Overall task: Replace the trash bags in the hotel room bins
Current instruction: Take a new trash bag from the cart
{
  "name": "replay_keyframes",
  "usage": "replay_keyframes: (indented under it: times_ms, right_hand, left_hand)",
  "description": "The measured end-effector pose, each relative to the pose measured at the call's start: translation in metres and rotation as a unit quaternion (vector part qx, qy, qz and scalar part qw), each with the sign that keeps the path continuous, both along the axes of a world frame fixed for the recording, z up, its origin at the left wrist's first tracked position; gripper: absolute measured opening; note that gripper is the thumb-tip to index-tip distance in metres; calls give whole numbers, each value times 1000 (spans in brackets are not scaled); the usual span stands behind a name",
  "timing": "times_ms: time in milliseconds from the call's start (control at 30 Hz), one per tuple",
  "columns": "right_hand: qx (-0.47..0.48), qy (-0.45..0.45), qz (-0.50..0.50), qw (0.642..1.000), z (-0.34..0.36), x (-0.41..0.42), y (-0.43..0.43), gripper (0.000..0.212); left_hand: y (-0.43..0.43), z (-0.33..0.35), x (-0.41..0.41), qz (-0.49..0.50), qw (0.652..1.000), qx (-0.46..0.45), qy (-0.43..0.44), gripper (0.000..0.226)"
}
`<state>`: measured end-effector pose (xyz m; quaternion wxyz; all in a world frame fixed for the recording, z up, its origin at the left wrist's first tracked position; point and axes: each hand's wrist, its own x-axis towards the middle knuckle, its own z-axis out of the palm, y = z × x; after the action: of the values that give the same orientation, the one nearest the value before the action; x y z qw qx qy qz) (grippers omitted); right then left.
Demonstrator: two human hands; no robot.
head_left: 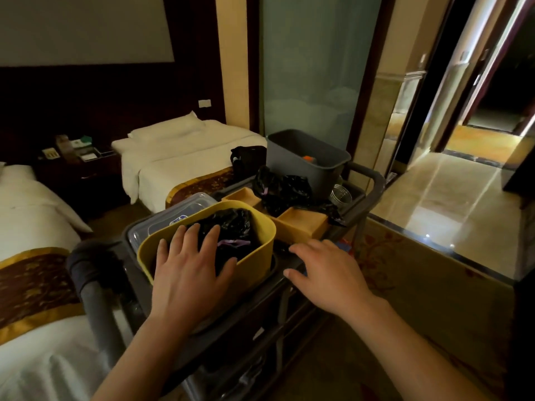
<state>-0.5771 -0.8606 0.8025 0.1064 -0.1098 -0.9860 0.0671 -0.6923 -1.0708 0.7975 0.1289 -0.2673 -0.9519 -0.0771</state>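
Note:
A yellow bin point(257, 244) stands on top of a grey housekeeping cart point(373, 180), with a crumpled black trash bag point(231, 227) with a purple drawstring inside it. My left hand point(188, 264) lies flat over the bin's near rim, fingers spread on the bag. My right hand point(327, 270) hovers open just right of the bin, above the cart's edge, holding nothing. Farther back on the cart stands a grey bin point(307, 160), and a second black bag point(280, 189) lies loose in front of it.
Wooden trays point(301, 224) and a clear plastic lidded box point(173, 212) share the cart top. Two white beds point(179, 151) stand to the left with a nightstand between them. A frosted glass wall is behind, and a tiled bathroom floor point(451, 204) opens to the right.

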Motion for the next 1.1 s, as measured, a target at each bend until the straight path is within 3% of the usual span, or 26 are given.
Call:
replay_keyframes:
  times_ms: [300, 600, 733, 933, 1100]
  right_hand:
    - [-4, -13, 20, 1000, 5, -90, 75, 46]
    - [-21, -38, 65, 997, -10, -179, 133, 53]
    - [-29, -16, 89, 995, -28, -224, 152, 60]
    - [11, -28, 170, 985, -52, -275, 169, 74]
    - [29, -28, 242, 969, -56, -296, 185, 59]
  left_hand:
    - [57, -7, -53, 57, 997, -11, -53, 87]
    - [78, -23, -72, 134, 985, -12, -109, 90]
    - [86, -37, -58, 217, 967, -15, -134, 93]
    - [91, -41, -53, 334, 937, 11, -103, 89]
    - [91, -44, -54, 393, 914, 24, -100, 87]
